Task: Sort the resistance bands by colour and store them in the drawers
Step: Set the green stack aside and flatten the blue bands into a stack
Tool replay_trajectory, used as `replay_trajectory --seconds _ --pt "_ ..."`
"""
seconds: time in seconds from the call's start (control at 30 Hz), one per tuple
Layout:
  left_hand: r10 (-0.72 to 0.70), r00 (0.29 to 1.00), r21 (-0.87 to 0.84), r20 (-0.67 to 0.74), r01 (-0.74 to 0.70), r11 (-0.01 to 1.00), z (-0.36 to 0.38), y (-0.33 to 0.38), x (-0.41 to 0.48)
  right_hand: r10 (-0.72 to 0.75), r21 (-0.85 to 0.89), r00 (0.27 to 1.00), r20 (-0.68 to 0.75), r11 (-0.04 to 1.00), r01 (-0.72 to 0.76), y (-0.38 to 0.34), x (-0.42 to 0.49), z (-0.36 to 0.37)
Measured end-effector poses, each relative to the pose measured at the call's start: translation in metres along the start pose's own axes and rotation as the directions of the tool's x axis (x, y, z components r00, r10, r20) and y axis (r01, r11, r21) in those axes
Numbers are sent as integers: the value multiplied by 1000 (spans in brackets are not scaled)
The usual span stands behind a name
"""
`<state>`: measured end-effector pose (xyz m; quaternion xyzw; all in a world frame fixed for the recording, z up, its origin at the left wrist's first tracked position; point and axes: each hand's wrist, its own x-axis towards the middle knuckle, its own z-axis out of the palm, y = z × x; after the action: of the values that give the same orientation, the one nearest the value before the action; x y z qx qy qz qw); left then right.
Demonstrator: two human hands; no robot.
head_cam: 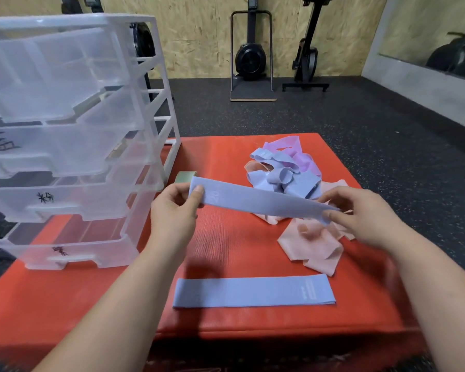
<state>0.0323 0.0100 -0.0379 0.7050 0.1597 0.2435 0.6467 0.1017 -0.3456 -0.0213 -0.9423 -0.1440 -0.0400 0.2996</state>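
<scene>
Both hands pinched a flat, woven blue band [263, 200] taut above the red mat [226, 245], left hand [173, 208] and right hand [365, 214] at its ends; a second blue band [253, 291] lay flat nearer, the tangled pile [287, 178] just behind, translucent plastic drawers [65, 146] stood left

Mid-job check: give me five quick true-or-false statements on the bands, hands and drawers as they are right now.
1. The left hand and right hand pinch the ends of one blue band. True.
2. A second blue band lies flat on the red mat. True.
3. The pile holds only pink bands. False: it mixes blue, purple and pink.
4. The drawer unit stands right of the pile. False: it stands to the left.
5. A green band lies beside the drawer unit. True.
</scene>
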Motion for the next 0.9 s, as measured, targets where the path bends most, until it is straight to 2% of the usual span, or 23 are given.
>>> replay_trajectory --seconds 0.07,0.17,0.3,0.4,0.53,0.77,0.83,0.9 --pt "-25 999 12 21 25 1000 -9 0 -2 11 167 1000 0 986 -11 -2 -6 -4" --pt "-87 995 61 49 84 995 -25 0 -6 59 438 998 31 897 -67 -4 -19 -7" --pt "-163 974 249 160 120 961 -53 -8 -17 124 509 986 110 845 -163 -2 -38 -3" --pt "-191 940 440 283 50 896 -71 -18 -33 120 408 985 121 899 -160 -4 -56 7" --pt "-164 919 619 359 -103 779 -86 -29 -51 108 192 986 131 972 -132 -8 -74 24" --pt "-7 920 789 393 -333 517 -89 -47 -73 46 -120 985 168 992 -26 -14 -95 52" --pt "9 913 807 408 -366 463 -90 -49 -71 33 -236 983 183 972 11 -15 -95 54" --pt "31 898 800 440 -407 441 -91 -48 -67 21 -271 979 202 962 35 -17 -94 51"
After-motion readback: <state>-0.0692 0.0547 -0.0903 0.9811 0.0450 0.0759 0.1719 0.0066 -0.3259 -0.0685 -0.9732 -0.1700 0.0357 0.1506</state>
